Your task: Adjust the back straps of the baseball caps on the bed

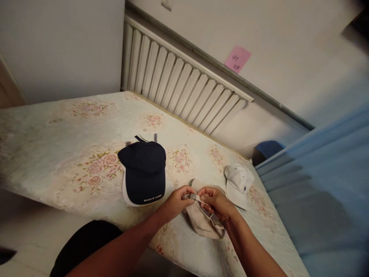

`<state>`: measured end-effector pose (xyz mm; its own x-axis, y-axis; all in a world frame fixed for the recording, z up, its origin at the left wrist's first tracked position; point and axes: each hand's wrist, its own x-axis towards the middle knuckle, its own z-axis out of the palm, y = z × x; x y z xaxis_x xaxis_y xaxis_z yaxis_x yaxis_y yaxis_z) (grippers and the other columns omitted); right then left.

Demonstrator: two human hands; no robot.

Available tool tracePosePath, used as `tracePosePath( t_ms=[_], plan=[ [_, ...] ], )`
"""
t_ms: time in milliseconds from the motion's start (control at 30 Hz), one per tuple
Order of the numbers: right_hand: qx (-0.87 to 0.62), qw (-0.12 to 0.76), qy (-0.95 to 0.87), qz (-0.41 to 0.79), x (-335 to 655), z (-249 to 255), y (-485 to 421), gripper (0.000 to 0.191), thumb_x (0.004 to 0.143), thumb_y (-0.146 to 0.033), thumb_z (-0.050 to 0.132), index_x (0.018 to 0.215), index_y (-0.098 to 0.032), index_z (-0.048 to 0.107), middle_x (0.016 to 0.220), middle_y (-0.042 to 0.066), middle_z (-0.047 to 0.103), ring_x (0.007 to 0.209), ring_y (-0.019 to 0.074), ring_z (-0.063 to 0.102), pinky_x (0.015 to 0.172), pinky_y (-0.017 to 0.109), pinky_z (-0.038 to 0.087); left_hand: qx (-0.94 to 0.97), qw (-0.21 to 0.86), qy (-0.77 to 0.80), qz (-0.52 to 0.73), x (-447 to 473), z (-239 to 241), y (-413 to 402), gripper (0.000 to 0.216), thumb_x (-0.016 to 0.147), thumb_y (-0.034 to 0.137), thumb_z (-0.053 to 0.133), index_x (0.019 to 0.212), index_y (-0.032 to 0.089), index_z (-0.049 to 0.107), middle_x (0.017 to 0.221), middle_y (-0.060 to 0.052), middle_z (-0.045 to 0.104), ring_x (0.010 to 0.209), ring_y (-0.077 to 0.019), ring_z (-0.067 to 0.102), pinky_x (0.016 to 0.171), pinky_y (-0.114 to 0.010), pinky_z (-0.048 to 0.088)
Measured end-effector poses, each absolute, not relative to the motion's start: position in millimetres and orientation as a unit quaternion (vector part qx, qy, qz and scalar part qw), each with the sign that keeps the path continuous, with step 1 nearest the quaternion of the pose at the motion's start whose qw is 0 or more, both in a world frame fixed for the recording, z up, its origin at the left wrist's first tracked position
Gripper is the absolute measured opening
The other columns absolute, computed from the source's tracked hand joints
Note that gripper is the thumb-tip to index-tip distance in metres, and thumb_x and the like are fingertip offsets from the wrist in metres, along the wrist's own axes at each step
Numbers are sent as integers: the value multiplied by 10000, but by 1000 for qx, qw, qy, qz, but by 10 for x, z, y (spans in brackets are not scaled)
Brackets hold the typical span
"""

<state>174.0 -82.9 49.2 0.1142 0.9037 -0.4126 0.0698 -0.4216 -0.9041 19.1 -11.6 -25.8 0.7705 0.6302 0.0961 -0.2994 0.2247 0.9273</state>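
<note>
A beige cap (pixel 203 225) lies on the floral mattress (pixel 72 154) near its front edge. My left hand (pixel 175 202) and my right hand (pixel 215 202) both pinch the cap's thin grey back strap (pixel 193 197), fingers closed on it. To the left sits a navy cap (pixel 144 171) with white lettering on its brim, stacked over a white cap whose brim edge shows beneath. A white cap (pixel 238 181) rests just right of my hands.
A white slatted radiator (pixel 178 82) runs along the wall behind the mattress. A pink note (pixel 237 59) is stuck on the wall above. A blue curtain (pixel 323 184) hangs at the right, with a blue bin (pixel 268 149) beside it.
</note>
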Motion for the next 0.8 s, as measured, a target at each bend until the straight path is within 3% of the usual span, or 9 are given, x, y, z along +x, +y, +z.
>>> tracePosePath(
  t_ms=[567, 800],
  plan=[
    [-682, 362, -430, 467, 1741, 533, -810, 171, 695, -307, 662, 760, -179, 569, 533, -39, 575, 387, 42, 337, 401, 209, 171, 550, 766, 137, 305, 191, -331, -93, 246, 729, 213, 612, 966, 167, 565, 896, -1, 601, 794, -128, 532, 704, -244, 374],
    [-683, 341, -439, 474, 1736, 548, -798, 148, 692, -295, 654, 734, -176, 576, 526, -35, 577, 393, 47, 340, 407, 212, 189, 564, 753, 141, 308, 192, -347, -88, 229, 716, 187, 616, 941, 168, 578, 862, 11, 592, 800, -124, 527, 716, -239, 374]
  ],
)
